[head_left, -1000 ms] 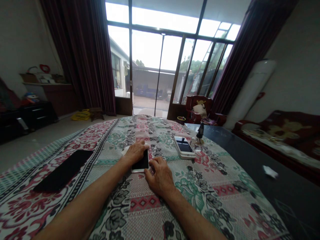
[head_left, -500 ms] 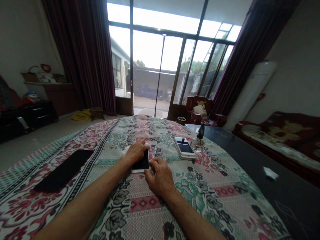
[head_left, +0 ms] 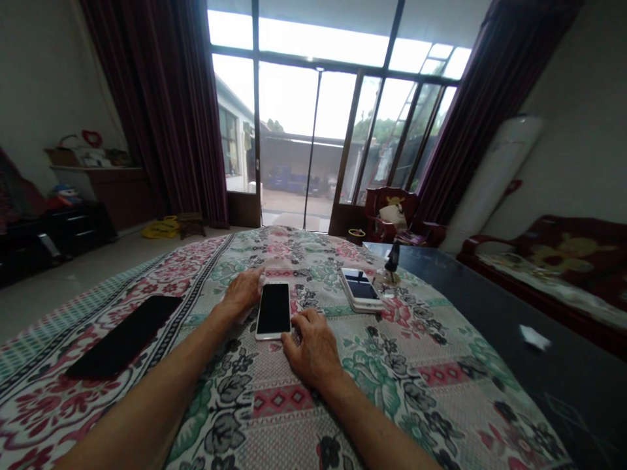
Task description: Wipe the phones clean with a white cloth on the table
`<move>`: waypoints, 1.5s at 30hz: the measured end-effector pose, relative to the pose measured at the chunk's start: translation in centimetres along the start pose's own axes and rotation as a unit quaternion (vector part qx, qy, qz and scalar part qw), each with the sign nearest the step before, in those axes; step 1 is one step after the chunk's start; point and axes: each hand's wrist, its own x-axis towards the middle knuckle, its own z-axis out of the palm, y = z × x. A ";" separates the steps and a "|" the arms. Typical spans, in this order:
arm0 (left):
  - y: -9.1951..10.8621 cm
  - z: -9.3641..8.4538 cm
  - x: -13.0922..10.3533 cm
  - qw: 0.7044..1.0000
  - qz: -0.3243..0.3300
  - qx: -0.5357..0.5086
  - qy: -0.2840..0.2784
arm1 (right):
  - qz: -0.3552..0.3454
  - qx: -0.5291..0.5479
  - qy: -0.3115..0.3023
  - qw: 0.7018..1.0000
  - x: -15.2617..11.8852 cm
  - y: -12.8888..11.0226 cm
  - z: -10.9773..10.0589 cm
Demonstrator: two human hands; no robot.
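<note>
A white phone (head_left: 274, 310) with a dark screen lies face up on the patterned tablecloth (head_left: 284, 437). My right hand (head_left: 313, 346) grips its lower right corner, the thumb at the bottom edge and the fingers along the side. Just left of the phone's upper part is my left hand (head_left: 242, 292), its fingers closed on a small piece of white cloth (head_left: 262, 279) that is mostly hidden. Further right, a stack of white phones (head_left: 362, 290) rests on the cloth. At the left lies a long black flat object (head_left: 125, 336).
A small dark figure (head_left: 392, 258) stands behind the stacked phones. To the right, a white scrap (head_left: 535, 337) lies on the dark tabletop (head_left: 519, 385). Beyond the table are a wooden armchair (head_left: 392, 212), a wooden sofa (head_left: 553, 261) and glass doors.
My left hand has moved left off the phone with the white cloth, baring the whole screen. My right hand has stayed at the lower right corner.
</note>
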 end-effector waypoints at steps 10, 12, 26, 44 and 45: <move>-0.2 0.2 0.5 0.995 0.042 -0.060 -0.069 | -0.001 -0.004 0.002 1.000 -0.1 0.1 0.2; 0.0 0.1 0.3 0.994 0.065 -0.024 -0.087 | -0.001 -0.004 0.001 1.000 -0.1 0.1 0.2; 0.0 -0.3 0.1 0.997 0.020 -0.029 -0.066 | -0.044 0.009 -0.014 0.999 -0.2 0.1 0.0; 2.2 0.0 -0.2 0.999 -0.016 0.009 -0.045 | -0.042 0.019 -0.008 0.999 -0.1 0.1 0.0; 1.6 -0.2 -0.2 0.999 -0.025 0.013 -0.046 | -0.041 0.019 -0.008 0.999 -0.1 0.1 0.1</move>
